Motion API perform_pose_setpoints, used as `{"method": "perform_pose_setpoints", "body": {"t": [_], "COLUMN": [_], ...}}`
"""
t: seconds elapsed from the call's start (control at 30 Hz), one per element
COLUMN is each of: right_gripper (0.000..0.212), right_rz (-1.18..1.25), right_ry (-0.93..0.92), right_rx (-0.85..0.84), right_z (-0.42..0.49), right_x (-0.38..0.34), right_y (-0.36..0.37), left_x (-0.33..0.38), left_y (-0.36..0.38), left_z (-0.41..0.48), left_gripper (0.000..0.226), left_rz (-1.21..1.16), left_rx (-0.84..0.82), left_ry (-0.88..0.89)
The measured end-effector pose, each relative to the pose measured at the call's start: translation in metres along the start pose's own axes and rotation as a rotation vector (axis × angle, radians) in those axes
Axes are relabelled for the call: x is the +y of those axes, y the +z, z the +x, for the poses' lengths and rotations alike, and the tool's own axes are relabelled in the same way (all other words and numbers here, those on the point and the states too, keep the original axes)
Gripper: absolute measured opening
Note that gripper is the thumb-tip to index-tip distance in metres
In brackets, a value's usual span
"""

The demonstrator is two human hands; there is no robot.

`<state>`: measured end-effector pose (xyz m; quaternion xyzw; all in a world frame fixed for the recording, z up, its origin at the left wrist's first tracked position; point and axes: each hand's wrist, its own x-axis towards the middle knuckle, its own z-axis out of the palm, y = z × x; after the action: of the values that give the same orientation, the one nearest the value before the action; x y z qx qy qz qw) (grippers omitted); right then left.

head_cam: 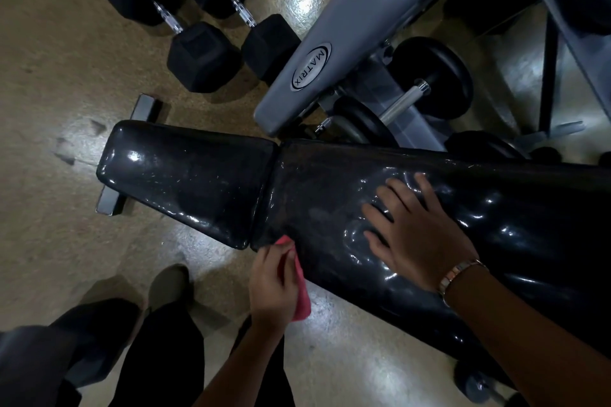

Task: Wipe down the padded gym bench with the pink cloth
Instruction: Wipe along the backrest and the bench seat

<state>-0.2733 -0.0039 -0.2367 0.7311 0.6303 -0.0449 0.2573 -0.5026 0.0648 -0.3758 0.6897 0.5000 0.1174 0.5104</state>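
The black padded gym bench runs across the middle from left to right, with a seam between its short seat pad and its long back pad. My left hand grips the pink cloth against the near side edge of the long pad, just right of the seam. Most of the cloth hangs below the hand; a small corner shows above my fingers. My right hand lies flat on top of the long pad, fingers spread, and holds nothing. A watch sits on that wrist.
Two black hex dumbbells lie on the tan floor beyond the bench. A grey Matrix machine arm and a barbell with black plates stand at the far right. My dark trouser legs and shoe are at the lower left.
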Motion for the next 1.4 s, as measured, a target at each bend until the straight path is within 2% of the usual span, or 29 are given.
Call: {"method": "perform_pose_setpoints", "body": {"t": [0.17, 0.3, 0.4, 0.6, 0.8, 1.0, 1.1, 1.2, 1.27, 1.4], "right_gripper": [0.045, 0.045, 0.045, 0.045, 0.044, 0.044, 0.044, 0.044, 0.045, 0.05], "right_rz": [-0.011, -0.007, -0.007, -0.025, -0.025, -0.019, -0.018, -0.013, -0.016, -0.007], "right_ry": [0.003, 0.003, 0.005, -0.001, -0.004, -0.006, -0.003, -0.007, -0.016, -0.062], "right_rx": [0.005, 0.028, 0.04, 0.042, 0.069, 0.059, 0.061, 0.069, 0.051, -0.005], "right_z": [-0.001, 0.0, 0.001, 0.0, 0.0, 0.0, -0.001, 0.0, 0.0, -0.001], "right_x": [0.0, -0.001, -0.001, 0.0, 0.0, 0.0, -0.001, 0.0, 0.001, 0.002], "right_y": [0.001, 0.0, 0.001, 0.003, 0.006, 0.007, 0.009, 0.008, 0.006, 0.005], "left_x": [-0.008, 0.025, 0.016, 0.012, 0.032, 0.038, 0.057, 0.046, 0.029, 0.017], "left_y": [-0.001, 0.006, 0.005, 0.009, 0.015, 0.014, 0.022, 0.02, 0.013, 0.007], "left_z": [0.027, 0.039, 0.03, 0.085, 0.085, 0.114, 0.115, 0.097, 0.087, 0.095], "left_gripper": [0.015, 0.018, 0.02, 0.015, 0.014, 0.016, 0.017, 0.018, 0.018, 0.021], "left_rz": [0.03, -0.051, -0.049, 0.063, -0.036, 0.035, -0.044, -0.074, -0.043, 0.051], "left_rx": [0.042, 0.015, -0.01, 0.012, -0.043, -0.072, -0.087, -0.1, -0.071, -0.054], "left_ry": [-0.157, -0.049, 0.015, -0.124, 0.081, 0.036, 0.112, 0.159, 0.135, -0.02]}}
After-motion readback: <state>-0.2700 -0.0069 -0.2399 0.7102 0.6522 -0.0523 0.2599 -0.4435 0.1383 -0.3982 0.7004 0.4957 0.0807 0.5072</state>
